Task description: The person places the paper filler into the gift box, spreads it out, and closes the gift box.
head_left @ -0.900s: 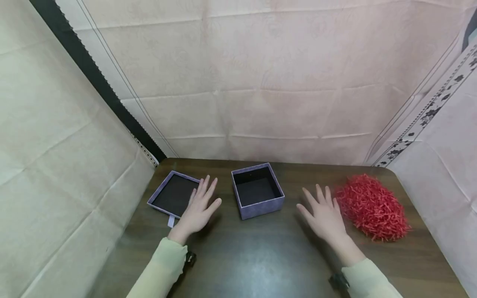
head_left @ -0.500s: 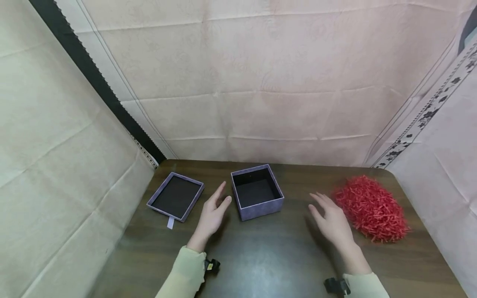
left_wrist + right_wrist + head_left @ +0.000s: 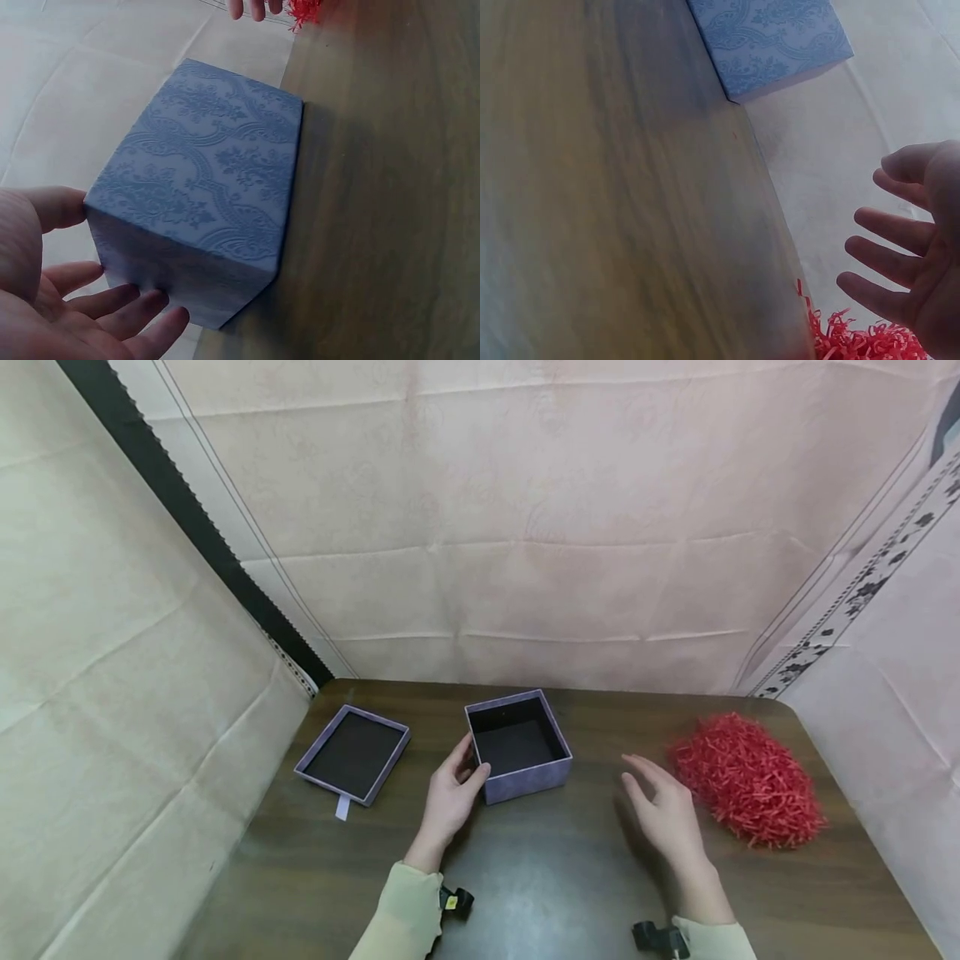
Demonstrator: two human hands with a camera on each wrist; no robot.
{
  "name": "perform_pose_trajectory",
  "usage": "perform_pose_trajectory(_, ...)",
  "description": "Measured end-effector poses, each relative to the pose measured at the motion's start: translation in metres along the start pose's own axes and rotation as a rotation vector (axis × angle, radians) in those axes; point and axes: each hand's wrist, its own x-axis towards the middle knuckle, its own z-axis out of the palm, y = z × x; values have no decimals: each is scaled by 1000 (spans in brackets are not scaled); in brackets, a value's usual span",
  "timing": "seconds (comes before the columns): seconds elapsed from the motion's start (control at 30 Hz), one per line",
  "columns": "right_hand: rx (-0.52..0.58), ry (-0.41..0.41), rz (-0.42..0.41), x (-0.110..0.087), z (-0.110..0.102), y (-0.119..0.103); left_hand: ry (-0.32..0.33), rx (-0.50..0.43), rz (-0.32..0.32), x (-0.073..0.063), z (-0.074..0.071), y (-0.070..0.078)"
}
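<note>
An open square box (image 3: pixel 525 781) with a black inside stands near the table's back middle, its outside a bluish-purple embossed pattern. My left hand (image 3: pixel 448 802) is at its left side; in the left wrist view the thumb reaches the box's corner (image 3: pixel 187 165) and the fingers spread loosely along the side wall. My right hand (image 3: pixel 663 814) hovers over the table between the box and a pile of red shredded paper (image 3: pixel 750 781). Its fingers are relaxed with nothing in them. In the right wrist view some red shreds (image 3: pixel 870 341) show below the right hand (image 3: pixel 922 232).
A shallow purple lid (image 3: pixel 356 756) with a black inside lies upturned on the table's left, its pale ribbon tab (image 3: pixel 342 808) pointing toward the front. Cloth hangs (image 3: pixel 525 593) behind the wooden table (image 3: pixel 555 877) and along both sides.
My left hand has come from over the lid rightward to the box's left side. My right hand has turned sideways and shifted slightly right. The box and lid stay in place.
</note>
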Motion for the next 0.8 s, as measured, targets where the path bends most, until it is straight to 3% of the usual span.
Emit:
perform_pose_trajectory(0.17,0,12,-5,-1,5,0,0,7,-4,-4,3,-3)
perform_pose_trajectory(0.47,-8,11,-10,1,7,-3,5,-77,-22,-7,4,-6)
perform_pose_trajectory(0.8,-52,15,-37,-3,-7,2,-2,-114,-12,-3,-2,-10)
